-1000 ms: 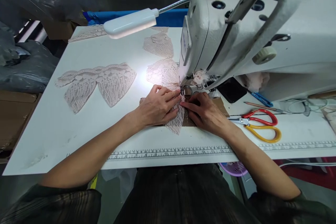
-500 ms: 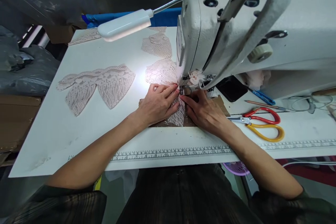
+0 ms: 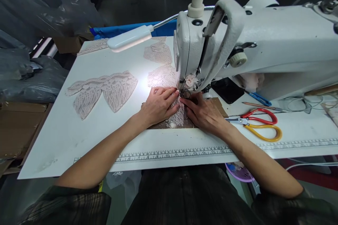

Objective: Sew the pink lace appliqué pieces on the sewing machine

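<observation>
A pale pink lace piece [image 3: 177,114] lies under the presser foot [image 3: 186,93] of a white sewing machine [image 3: 253,49]. My left hand [image 3: 157,105] lies flat on the lace just left of the foot, fingers stretched out and pressing down. My right hand [image 3: 204,112] rests on the lace at the right of the foot, fingers extended toward the needle. More of the same lace [image 3: 161,76] trails out behind the machine under the lamp's light.
Another lace piece [image 3: 104,90] lies to the left on the white table [image 3: 79,133], and more lace [image 3: 157,51] at the back. Red and yellow scissors [image 3: 257,124] sit at the right. A gooseneck lamp [image 3: 130,37] hangs over the table. A ruler strip [image 3: 171,154] runs along the front edge.
The lace has fed further back under the foot, with less of it showing in front of my hands. My head has risen, showing more of the machine's top.
</observation>
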Demonstrator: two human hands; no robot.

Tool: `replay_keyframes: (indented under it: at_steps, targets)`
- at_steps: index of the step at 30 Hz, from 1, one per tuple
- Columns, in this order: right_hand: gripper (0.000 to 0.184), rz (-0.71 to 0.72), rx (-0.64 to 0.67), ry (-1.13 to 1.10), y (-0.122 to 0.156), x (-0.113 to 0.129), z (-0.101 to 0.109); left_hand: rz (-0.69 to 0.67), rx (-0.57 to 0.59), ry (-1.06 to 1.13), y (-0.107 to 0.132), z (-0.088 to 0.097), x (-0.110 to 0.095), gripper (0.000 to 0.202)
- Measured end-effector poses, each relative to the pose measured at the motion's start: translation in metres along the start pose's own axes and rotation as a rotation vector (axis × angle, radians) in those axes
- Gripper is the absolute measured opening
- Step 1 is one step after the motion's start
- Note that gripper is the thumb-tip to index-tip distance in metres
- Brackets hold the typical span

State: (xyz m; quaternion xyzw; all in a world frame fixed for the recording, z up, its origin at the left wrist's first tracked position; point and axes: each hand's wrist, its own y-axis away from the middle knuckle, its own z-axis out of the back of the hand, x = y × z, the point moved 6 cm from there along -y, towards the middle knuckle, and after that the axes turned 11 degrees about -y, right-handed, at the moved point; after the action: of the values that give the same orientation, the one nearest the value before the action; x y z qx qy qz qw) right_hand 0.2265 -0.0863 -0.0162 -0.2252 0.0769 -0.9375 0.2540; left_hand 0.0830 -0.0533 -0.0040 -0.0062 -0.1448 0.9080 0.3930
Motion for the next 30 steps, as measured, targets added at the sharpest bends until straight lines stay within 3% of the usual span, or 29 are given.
replay_keyframes:
  at_steps: [6, 12, 18, 21, 27, 30]
  targets:
    - [0.038, -0.022, -0.121, -0.196, 0.003, -0.009, 0.006, 0.036, -0.089, 0.013, 0.004, 0.004, 0.001, 0.037]
    - [0.023, -0.136, -0.247, -0.272, 0.004, -0.024, 0.012, 0.106, -0.188, 0.016, 0.009, 0.010, 0.004, 0.030]
    - [0.037, 0.130, -0.116, -0.243, 0.006, -0.005, 0.005, 0.063, 0.014, 0.060, 0.007, -0.003, 0.004, 0.046]
    - [0.040, 0.154, -0.070, -0.191, 0.007, -0.003, 0.001, 0.075, 0.076, 0.059, 0.007, -0.007, 0.006, 0.049]
    - [0.041, 0.103, -0.043, -0.183, 0.006, -0.006, -0.002, 0.077, 0.067, 0.060, 0.005, -0.006, 0.006, 0.048]
    - [0.040, 0.108, -0.038, -0.201, 0.005, -0.007, -0.002, 0.082, -0.042, 0.075, 0.005, 0.001, 0.004, 0.041]
